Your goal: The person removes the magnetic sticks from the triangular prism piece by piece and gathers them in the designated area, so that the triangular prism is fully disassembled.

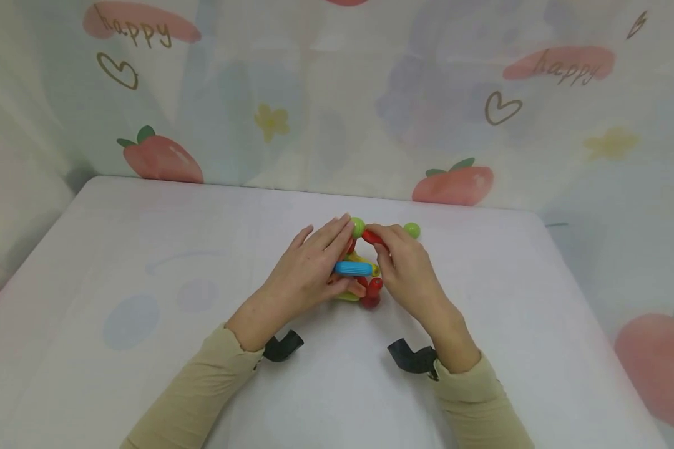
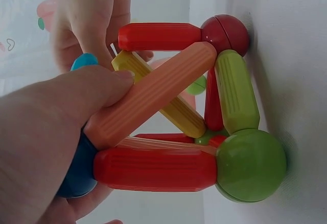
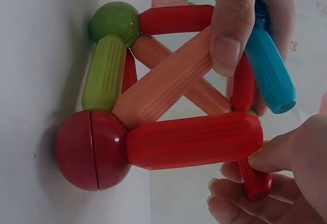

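Observation:
A frame of ribbed rods and balls stands on the table, between both hands. My left hand (image 1: 306, 268) holds its upper part, with the thumb pressed on a salmon rod (image 2: 153, 96) and fingers round a dark blue ball (image 2: 79, 168). From that ball a light blue rod (image 3: 272, 76) sticks out, its far end free. With thumb and fingers my right hand (image 1: 415, 268) pinches a short red rod (image 3: 255, 180) at the frame's far side, near a green ball (image 1: 357, 227). A dark red ball (image 3: 92, 150) and a larger green ball (image 2: 253, 165) form lower corners.
Behind the right hand, another light green ball (image 1: 412, 230) shows on the table. Dark curved pieces (image 1: 283, 347) jut from under both sleeve cuffs. The white-covered table (image 1: 202, 218) meets a printed curtain (image 1: 326, 93) at its back edge.

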The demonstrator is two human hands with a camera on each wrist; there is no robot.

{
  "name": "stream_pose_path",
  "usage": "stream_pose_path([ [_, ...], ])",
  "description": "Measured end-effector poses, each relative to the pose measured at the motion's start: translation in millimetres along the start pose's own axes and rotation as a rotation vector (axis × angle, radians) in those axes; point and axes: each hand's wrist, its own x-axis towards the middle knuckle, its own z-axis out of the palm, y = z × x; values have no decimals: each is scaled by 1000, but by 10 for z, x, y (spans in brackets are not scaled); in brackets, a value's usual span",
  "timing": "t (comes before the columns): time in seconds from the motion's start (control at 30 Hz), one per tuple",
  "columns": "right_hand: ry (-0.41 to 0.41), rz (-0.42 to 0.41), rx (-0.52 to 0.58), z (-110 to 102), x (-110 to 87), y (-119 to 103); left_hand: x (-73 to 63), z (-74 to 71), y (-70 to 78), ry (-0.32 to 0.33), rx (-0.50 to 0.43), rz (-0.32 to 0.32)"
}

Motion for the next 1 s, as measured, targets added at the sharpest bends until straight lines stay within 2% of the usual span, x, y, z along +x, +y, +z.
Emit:
stream_pose_path([
  [0.37,10,109,-97,-15,10,81,-12,10,-17,-2,-11,-13],
  [0.6,19,140,-121,-38,11,200,0,13,-13,-16,-7,-16],
  [0.83,38,160,-157,-153,38,311,9,13,0,-20,-22,-17],
  [1.0,8,176,-152,-211,70,405,12,-9,10,-30,-30,-25],
])
